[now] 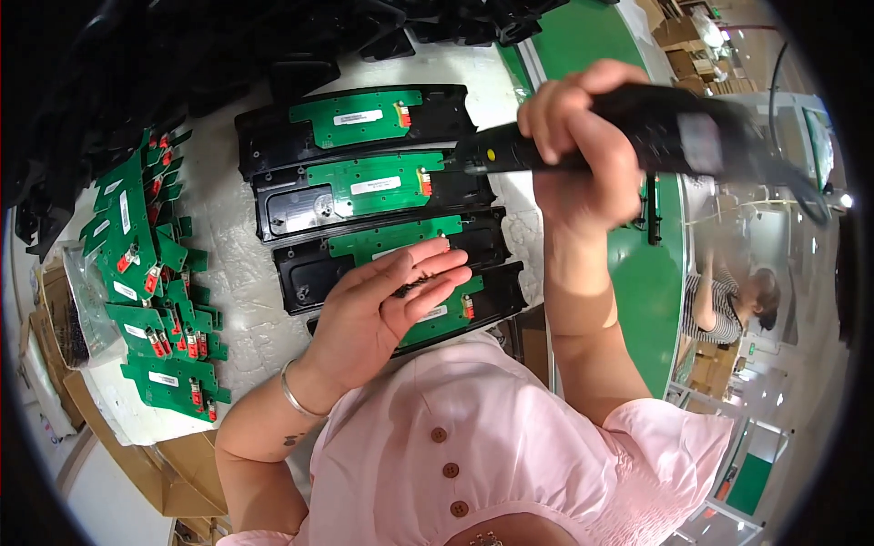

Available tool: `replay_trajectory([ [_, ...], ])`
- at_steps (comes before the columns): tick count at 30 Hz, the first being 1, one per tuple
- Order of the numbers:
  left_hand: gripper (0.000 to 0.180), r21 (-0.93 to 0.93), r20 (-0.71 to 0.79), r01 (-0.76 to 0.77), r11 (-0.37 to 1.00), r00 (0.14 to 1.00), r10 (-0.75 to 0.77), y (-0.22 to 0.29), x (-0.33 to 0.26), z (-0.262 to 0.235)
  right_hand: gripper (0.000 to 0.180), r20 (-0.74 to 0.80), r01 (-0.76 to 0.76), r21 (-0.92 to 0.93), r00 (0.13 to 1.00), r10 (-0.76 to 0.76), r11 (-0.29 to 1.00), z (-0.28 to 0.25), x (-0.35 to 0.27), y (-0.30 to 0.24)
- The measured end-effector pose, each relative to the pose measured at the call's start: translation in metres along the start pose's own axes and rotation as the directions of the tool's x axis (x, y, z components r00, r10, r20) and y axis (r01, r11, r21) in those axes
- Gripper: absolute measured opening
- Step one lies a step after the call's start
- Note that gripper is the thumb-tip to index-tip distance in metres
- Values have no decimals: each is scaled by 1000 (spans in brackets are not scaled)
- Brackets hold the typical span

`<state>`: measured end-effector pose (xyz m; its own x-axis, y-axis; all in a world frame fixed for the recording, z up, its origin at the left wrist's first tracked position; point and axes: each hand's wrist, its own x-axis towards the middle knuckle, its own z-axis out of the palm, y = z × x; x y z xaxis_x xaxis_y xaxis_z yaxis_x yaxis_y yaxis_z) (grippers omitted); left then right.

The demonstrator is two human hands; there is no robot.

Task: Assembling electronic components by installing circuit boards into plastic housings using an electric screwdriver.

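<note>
My right hand [590, 159] is wrapped round a black electric screwdriver [665, 127], blurred by motion and lying almost level. Its tip points left, at the right end of a green circuit board [330, 185] in the second black plastic panel [278, 211] from the far side; whether it touches cannot be made out. My left hand [360, 314] is palm up over the two nearest panels, its fingers loosely curled round a small pile of dark screws [414, 286]. The farthest panel [259, 146] also carries a green board [323, 134] with a white label and a red-and-white connector.
Loose green circuit boards [123, 232] are heaped at the left on the white foam surface [232, 282]. Black plastic parts [300, 45] pile up along the far side. A clear bag [96, 314] lies at far left. Another person [728, 305] is at the right, beyond the green bench [637, 318].
</note>
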<state>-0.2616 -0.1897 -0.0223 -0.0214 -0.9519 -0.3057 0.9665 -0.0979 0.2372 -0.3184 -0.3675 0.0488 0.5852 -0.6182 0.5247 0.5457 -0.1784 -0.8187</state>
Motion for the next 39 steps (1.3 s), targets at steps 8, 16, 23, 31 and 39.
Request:
replay_trajectory([
  [8, 21, 116, -19, -59, 991, 998, 62, 1, -1, -5, 20, -70, -47, -50, 997, 43, 998, -19, 6, 20],
  [16, 11, 121, -112, -109, 987, 986, 123, -1, 0, -9, 16, 9, -137, -185, 990, 142, 973, -17, 7, 25],
  [23, 10, 120, -99, -114, 986, 987, 126, 1, 1, -6, 14, 76, -113, -247, 988, 136, 962, -15, 10, 26],
  [31, 12, 106, -129, -125, 986, 982, 139, 2, 1, -9, 19, 89, -18, 63, 996, 12, 998, -1, 23, 20],
  [39, 15, 82, -113, -140, 987, 982, 149, 6, -2, -7, 16, -2, 110, -88, 994, -111, 990, 40, 47, 79],
])
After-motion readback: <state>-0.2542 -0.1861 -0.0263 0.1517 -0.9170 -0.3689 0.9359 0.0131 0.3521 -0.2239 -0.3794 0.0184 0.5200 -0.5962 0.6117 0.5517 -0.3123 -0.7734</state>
